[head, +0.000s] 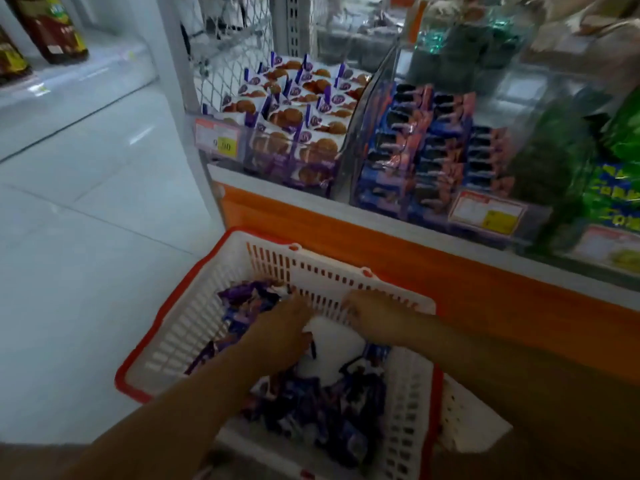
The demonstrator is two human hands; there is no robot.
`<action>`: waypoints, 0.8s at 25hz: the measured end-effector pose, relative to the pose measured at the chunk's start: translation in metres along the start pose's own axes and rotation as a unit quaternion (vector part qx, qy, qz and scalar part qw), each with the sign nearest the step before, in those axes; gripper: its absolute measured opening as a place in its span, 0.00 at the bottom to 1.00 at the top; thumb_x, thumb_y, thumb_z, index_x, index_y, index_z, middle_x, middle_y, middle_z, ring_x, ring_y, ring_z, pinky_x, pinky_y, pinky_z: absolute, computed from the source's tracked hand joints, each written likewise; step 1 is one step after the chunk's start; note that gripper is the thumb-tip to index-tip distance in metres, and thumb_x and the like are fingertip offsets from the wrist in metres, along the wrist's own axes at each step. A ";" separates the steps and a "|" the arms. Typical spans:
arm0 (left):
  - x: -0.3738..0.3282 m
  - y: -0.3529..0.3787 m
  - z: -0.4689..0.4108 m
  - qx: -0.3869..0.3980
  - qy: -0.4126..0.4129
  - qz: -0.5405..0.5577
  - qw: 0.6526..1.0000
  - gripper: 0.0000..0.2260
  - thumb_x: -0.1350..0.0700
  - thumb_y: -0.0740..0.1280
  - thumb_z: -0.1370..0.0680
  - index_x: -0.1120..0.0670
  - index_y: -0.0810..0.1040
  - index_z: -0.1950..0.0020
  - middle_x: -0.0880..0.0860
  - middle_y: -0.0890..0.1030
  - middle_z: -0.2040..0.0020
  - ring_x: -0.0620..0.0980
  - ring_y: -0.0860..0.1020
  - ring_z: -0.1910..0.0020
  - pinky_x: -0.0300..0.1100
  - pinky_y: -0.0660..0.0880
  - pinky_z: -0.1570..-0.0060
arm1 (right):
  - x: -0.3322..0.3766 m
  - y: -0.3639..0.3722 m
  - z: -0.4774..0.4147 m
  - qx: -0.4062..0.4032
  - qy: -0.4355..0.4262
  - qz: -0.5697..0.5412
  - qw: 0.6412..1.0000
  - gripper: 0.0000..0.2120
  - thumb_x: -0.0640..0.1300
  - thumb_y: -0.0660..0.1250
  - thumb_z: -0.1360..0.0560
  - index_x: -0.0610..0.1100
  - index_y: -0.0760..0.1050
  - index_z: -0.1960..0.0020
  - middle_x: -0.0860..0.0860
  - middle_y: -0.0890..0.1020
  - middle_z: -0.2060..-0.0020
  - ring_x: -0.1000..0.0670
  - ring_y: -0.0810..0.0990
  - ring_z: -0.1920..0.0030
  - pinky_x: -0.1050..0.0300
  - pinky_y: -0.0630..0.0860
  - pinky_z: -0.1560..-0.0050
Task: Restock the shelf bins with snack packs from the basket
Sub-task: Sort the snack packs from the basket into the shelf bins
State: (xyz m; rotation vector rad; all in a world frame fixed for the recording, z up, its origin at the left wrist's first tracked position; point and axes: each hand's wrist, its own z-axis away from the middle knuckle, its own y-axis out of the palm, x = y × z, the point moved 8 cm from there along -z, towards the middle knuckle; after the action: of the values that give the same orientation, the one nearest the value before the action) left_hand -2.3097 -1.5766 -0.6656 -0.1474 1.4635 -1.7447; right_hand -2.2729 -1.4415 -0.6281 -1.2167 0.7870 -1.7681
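L hand (284,332) near R hand (375,317), arms fwd

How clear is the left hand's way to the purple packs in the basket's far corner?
Likely yes: the left hand is already inside the open-topped basket, right at those purple packs, with nothing covering them. Blur hides whether it grips.

Basket (180,337): hard moulded plastic, slotted walls, smooth rim, dull satin finish. Snack packs (311,410) inside: thin film wrappers, glossy, crinkled. Bins (356,140): clear rigid plastic, smooth, reflective. Cookie packs (301,98) in left bin: shiny printed film. Mesh (225,64) behind: metal wire, pale coating. Price label (216,138): paper, matt, possibly under clear sleeve; blur hides it. Shelf front (415,258): smooth, slight sheen. Floor (86,202): polished tiles, mirrored light streaks.
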 end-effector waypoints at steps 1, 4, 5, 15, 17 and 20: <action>0.011 0.024 0.002 0.054 -0.018 -0.015 0.998 0.24 0.47 0.60 0.19 0.50 0.62 0.24 0.52 0.58 0.22 0.55 0.59 0.24 0.53 0.62 0.27 | -0.027 0.038 -0.006 0.059 0.043 0.010 0.997 0.09 0.40 0.59 0.20 0.54 0.67 0.55 0.56 0.65 0.64 0.55 0.65 0.64 0.58 0.66 0.53; 0.033 0.063 0.009 0.146 -0.050 -0.071 0.985 0.25 0.47 0.58 0.18 0.47 0.57 0.21 0.53 0.53 0.21 0.57 0.55 0.23 0.55 0.57 0.26 | -0.093 0.109 -0.016 0.104 0.163 -0.004 0.981 0.02 0.43 0.63 0.22 0.45 0.72 0.53 0.40 0.76 0.50 0.43 0.73 0.55 0.52 0.71 0.53; 0.035 0.064 0.011 0.153 -0.054 -0.071 0.984 0.25 0.47 0.58 0.17 0.47 0.56 0.21 0.53 0.53 0.20 0.57 0.54 0.23 0.54 0.55 0.26 | -0.100 0.120 -0.012 0.122 0.188 0.001 0.975 0.06 0.44 0.61 0.21 0.43 0.74 0.47 0.39 0.75 0.42 0.40 0.74 0.47 0.49 0.71 0.47; 0.058 0.082 0.004 0.187 -0.091 -0.014 0.978 0.24 0.48 0.57 0.17 0.49 0.58 0.22 0.54 0.55 0.21 0.58 0.56 0.24 0.53 0.58 0.27 | -0.117 0.128 -0.022 0.034 0.262 -0.095 0.960 0.16 0.43 0.55 0.18 0.38 0.70 0.33 0.40 0.71 0.34 0.42 0.72 0.36 0.61 0.71 0.42; 0.055 0.082 0.007 0.189 -0.101 0.018 0.977 0.23 0.48 0.58 0.17 0.49 0.59 0.22 0.54 0.56 0.21 0.58 0.57 0.24 0.53 0.59 0.27 | -0.103 0.121 -0.025 0.051 0.225 -0.097 0.968 0.13 0.46 0.55 0.17 0.41 0.74 0.42 0.43 0.76 0.43 0.45 0.75 0.45 0.58 0.70 0.47; 0.040 0.076 0.010 0.172 -0.119 0.150 0.966 0.20 0.48 0.56 0.16 0.51 0.65 0.25 0.57 0.67 0.26 0.56 0.71 0.34 0.47 0.70 0.36 | -0.067 0.101 -0.023 0.045 0.159 -0.240 0.957 0.14 0.49 0.65 0.21 0.43 0.70 0.63 0.47 0.73 0.66 0.51 0.72 0.68 0.58 0.69 0.62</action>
State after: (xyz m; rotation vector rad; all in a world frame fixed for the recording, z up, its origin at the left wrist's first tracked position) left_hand -2.2911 -1.6084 -0.7440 0.0444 0.9395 -1.6375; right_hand -2.2540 -1.4276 -0.7497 -1.1407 0.6082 -2.4144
